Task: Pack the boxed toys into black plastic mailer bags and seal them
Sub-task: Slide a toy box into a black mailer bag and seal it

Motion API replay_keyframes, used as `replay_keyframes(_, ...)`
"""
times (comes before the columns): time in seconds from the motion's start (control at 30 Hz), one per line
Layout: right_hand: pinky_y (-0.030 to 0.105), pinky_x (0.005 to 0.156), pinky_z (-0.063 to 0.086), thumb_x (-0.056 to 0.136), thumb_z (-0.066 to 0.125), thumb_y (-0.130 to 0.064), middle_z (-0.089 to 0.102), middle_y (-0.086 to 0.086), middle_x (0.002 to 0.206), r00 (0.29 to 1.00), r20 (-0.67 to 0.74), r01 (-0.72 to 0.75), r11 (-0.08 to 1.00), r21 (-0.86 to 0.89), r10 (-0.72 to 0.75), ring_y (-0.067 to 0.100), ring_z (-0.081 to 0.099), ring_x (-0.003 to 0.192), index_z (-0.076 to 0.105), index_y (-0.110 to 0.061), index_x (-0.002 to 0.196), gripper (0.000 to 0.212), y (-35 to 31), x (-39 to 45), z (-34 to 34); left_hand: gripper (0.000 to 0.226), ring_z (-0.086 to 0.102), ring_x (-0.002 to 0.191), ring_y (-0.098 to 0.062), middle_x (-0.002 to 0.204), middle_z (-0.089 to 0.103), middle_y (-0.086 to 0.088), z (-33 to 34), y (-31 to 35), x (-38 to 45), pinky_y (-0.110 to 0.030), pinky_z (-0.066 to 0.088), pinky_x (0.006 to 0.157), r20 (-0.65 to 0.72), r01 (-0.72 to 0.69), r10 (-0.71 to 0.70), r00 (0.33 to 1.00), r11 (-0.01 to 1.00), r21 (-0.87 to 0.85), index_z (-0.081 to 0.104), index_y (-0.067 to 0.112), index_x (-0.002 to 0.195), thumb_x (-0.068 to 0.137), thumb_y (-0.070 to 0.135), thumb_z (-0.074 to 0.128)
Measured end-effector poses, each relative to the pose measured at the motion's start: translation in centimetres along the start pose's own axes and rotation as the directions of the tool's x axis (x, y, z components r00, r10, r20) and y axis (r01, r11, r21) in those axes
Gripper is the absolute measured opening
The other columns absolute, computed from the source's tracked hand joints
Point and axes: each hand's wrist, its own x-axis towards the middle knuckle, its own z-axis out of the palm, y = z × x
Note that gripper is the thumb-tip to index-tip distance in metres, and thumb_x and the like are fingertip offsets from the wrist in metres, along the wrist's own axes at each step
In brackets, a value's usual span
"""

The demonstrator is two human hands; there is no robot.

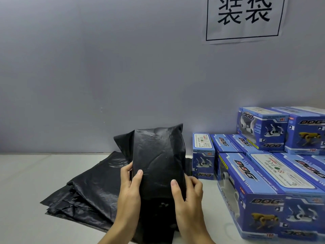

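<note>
Bag [158,166], black and filled square by a box, stands at centre frame over the flat bags [91,196] on the bench [26,173]. Left hand [131,189] and right hand [189,192] grip its sides, fingers curled round. Film looks slick and thin, the load stiff and likely light; hold by the box edges. Boxes [263,182] at right read "DOG" and "TOP"; the wall sign [244,16] reads "装袋".

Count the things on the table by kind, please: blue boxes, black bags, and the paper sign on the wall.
Blue toy dog boxes: at least 8 visible; more may be cut off at the right edge.
Filled black mailer bag, gripped by both hands: 1
Pile of empty black mailer bags: 1 pile; number of bags unclear.
Paper sign: 1
Total: at least 11
</note>
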Motion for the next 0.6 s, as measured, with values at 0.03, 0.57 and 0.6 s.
replay_keyframes(0.03, 0.012, 0.092, 0.041, 0.077, 0.045, -0.065, 0.035, -0.025, 0.123, 1.000, -0.025, 0.001, 0.997, 0.074, 0.001, -0.005, 0.043, 0.115, 0.054, -0.039, 0.113, 0.046, -0.5, -0.1, 0.0, 0.021, 0.065, 0.109, -0.008, 0.119, 0.065, 0.013, 0.2, 0.1, -0.2, -0.037, 0.051, 0.094, 0.008, 0.005, -0.004, 1.000, 0.999, -0.048, 0.054, 0.050, 0.116, 0.095, 0.050, 0.056)
replay_keyframes(0.57, 0.008, 0.073, 0.045, 0.093, 0.062, -0.032, 0.066, 0.001, 0.100, 0.954, -0.293, 0.133, 0.967, 0.219, -0.065, 0.003, 0.061, 0.087, 0.065, -0.026, 0.091, 0.007, -4.4, 2.9, -2.2, 0.022, 0.070, 0.094, -0.021, 0.106, 0.069, -0.014, 1.1, -0.8, -0.1, -0.034, 0.054, 0.081, 0.039, 0.041, -0.033, 0.999, 0.969, -0.242, 0.065, 0.018, 0.107, 0.099, 0.032, 0.049)
replay_keyframes(0.6, 0.009, 0.073, 0.046, 0.095, 0.061, -0.027, 0.066, 0.003, 0.097, 0.954, -0.287, 0.149, 0.969, 0.195, -0.088, 0.005, 0.061, 0.085, 0.065, -0.024, 0.090, 0.007, -4.9, 3.5, -2.6, 0.023, 0.067, 0.091, -0.027, 0.104, 0.067, -0.019, 1.0, -1.0, 0.1, -0.035, 0.051, 0.078, 0.023, 0.056, -0.052, 0.998, 0.965, -0.256, 0.064, 0.013, 0.104, 0.099, 0.030, 0.050)
